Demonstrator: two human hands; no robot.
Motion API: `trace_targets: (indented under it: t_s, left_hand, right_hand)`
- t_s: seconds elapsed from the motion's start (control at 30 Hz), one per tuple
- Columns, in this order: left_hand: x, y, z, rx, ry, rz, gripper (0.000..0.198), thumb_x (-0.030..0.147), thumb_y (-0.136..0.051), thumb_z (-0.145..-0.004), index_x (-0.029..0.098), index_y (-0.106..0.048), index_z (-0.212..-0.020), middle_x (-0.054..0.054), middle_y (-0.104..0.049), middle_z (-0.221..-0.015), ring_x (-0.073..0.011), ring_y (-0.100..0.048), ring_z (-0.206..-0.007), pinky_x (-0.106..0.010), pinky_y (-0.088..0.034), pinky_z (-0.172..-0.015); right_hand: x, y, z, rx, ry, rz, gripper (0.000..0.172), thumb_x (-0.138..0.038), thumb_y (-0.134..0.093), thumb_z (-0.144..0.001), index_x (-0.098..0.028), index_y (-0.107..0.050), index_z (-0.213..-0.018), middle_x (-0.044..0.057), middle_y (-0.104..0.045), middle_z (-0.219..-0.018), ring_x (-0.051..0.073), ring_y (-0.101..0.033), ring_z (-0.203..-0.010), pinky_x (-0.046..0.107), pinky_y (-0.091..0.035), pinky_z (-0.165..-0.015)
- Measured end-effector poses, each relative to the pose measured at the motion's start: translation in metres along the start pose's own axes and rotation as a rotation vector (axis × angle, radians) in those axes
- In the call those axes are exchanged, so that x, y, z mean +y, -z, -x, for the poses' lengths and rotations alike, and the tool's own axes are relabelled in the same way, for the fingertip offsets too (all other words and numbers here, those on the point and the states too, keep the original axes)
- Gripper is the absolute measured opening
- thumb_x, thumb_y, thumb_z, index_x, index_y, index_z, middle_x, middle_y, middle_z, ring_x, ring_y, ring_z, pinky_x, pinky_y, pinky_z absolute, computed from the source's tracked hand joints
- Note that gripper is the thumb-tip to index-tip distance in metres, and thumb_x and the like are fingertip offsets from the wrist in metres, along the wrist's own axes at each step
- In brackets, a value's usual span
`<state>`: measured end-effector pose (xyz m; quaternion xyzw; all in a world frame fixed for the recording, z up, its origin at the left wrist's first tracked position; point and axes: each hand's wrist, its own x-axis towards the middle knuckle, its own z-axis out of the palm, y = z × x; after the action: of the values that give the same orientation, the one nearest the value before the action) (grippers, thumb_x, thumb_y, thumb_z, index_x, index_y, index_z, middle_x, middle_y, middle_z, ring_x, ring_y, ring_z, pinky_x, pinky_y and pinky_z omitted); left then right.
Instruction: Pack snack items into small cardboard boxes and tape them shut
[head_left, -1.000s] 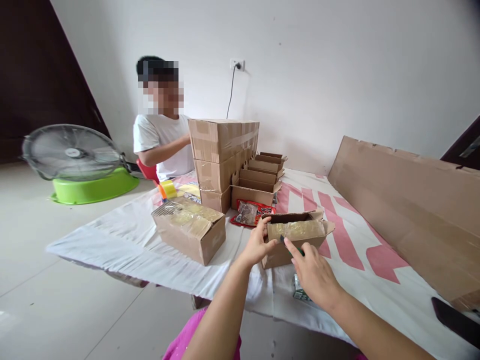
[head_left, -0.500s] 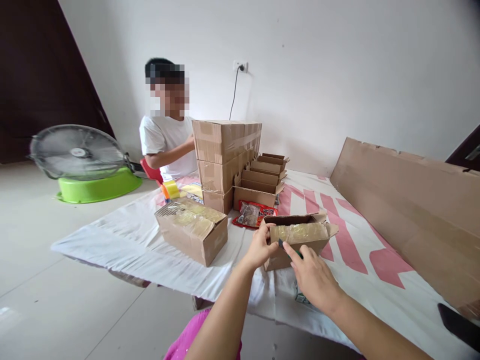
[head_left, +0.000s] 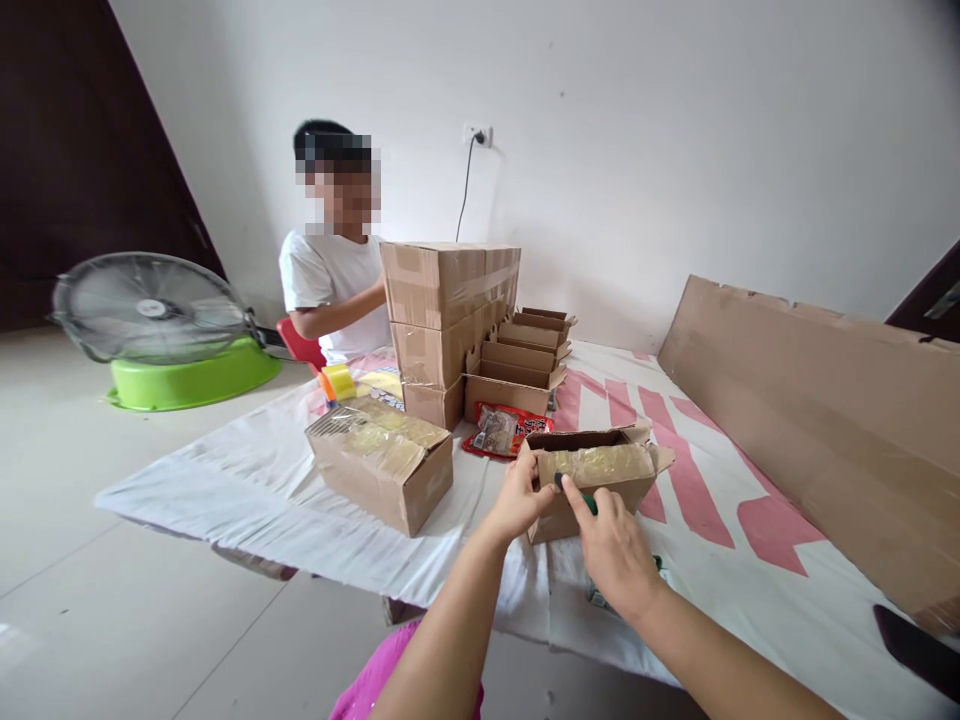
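In front of me an open cardboard box (head_left: 559,524) stands on the table, with yellowish tape along its near flap. My left hand (head_left: 519,496) is closed on the box's left corner, thumb on the near side and fingers over the edge. My right hand (head_left: 616,550) is closed around a small green box cutter (head_left: 592,504), mostly covered by the fingers. Its dark tip touches the near side beside my left thumb, and my index finger presses along it. Behind the box lies a red snack packet (head_left: 499,430). A small green item (head_left: 598,597) is partly hidden below my right hand.
A taped box (head_left: 390,480) sits at the left, near a yellow tape roll (head_left: 340,381). Beyond are stacked boxes (head_left: 420,285) and several open boxes (head_left: 517,372). A person (head_left: 334,290) sits behind the stack. A large cardboard sheet (head_left: 810,400) stands at the right.
My right hand has shifted slightly left and turned, so more of the green handle shows. My left hand keeps its hold on the box. The whole view has moved a little.
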<state>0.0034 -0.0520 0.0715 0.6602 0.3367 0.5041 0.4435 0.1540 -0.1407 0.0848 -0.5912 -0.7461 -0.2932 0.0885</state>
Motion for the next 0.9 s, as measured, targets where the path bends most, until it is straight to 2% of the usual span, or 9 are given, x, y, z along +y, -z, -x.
trace_targets:
  t_s: [0.17,0.3,0.5,0.63,0.7,0.77,0.9]
  left_hand:
    - [-0.004,0.001,0.0,0.007,0.003,-0.057,0.04,0.015,-0.062,-0.068,0.019,-0.059,-0.108,-0.005,-0.066,-0.1,-0.0238,-0.06,-0.096,-0.037,-0.049,-0.086]
    - [-0.004,0.001,-0.001,0.009,0.003,-0.08,0.038,0.015,-0.061,-0.069,0.018,-0.059,-0.107,-0.005,-0.066,-0.094,-0.0234,-0.06,-0.093,-0.037,-0.048,-0.085]
    - [-0.003,0.002,-0.002,-0.014,0.015,-0.098,0.035,0.016,-0.061,-0.068,0.019,-0.061,-0.103,-0.004,-0.065,-0.091,-0.0231,-0.059,-0.092,-0.036,-0.048,-0.085]
    - [-0.003,0.002,-0.003,-0.024,0.02,-0.096,0.035,0.016,-0.061,-0.067,0.018,-0.062,-0.102,-0.004,-0.066,-0.091,-0.0231,-0.06,-0.092,-0.035,-0.048,-0.084]
    - [-0.002,0.003,-0.003,-0.024,0.023,-0.094,0.035,0.016,-0.061,-0.067,0.018,-0.062,-0.102,-0.003,-0.065,-0.089,-0.0227,-0.06,-0.09,-0.035,-0.048,-0.083]
    - [-0.001,0.003,-0.003,-0.021,0.027,-0.094,0.033,0.016,-0.062,-0.067,0.018,-0.062,-0.1,-0.002,-0.065,-0.086,-0.022,-0.06,-0.088,-0.034,-0.048,-0.083]
    - [0.003,0.0,-0.001,0.012,0.041,-0.108,0.022,0.02,-0.06,-0.071,0.018,-0.063,-0.093,-0.002,-0.064,-0.084,-0.0208,-0.059,-0.086,-0.034,-0.047,-0.082]
  right_hand:
    - [-0.003,-0.008,-0.002,0.018,-0.038,-0.069,0.075,-0.003,-0.042,-0.085,-0.032,-0.019,-0.15,0.006,-0.047,-0.084,0.023,-0.05,-0.076,0.034,-0.047,-0.065]
    - [-0.007,-0.014,-0.002,0.012,-0.089,-0.176,0.069,-0.004,-0.042,-0.086,-0.029,-0.026,-0.148,0.006,-0.048,-0.088,0.023,-0.053,-0.081,0.036,-0.05,-0.069]
    - [-0.001,-0.014,-0.005,-0.029,-0.151,-0.678,0.054,-0.018,-0.038,-0.092,-0.027,-0.032,-0.145,0.007,-0.057,-0.102,0.021,-0.06,-0.096,0.036,-0.053,-0.082]
    - [0.007,-0.008,-0.013,-0.087,-0.165,-0.919,0.047,-0.024,-0.036,-0.092,-0.025,-0.042,-0.139,0.008,-0.06,-0.121,0.02,-0.056,-0.115,0.039,-0.049,-0.096]
    - [0.009,-0.004,-0.014,-0.103,-0.16,-0.93,0.047,-0.024,-0.036,-0.092,-0.025,-0.043,-0.138,0.008,-0.059,-0.124,0.021,-0.055,-0.116,0.04,-0.048,-0.097]
    - [0.008,0.0,-0.012,-0.114,-0.159,-0.854,0.048,-0.023,-0.036,-0.092,-0.026,-0.041,-0.14,0.008,-0.06,-0.117,0.021,-0.058,-0.109,0.038,-0.05,-0.092]
    - [-0.001,0.003,-0.002,-0.092,-0.145,-0.442,0.056,-0.016,-0.044,-0.089,-0.029,-0.036,-0.144,0.007,-0.055,-0.093,0.023,-0.058,-0.088,0.036,-0.051,-0.076]
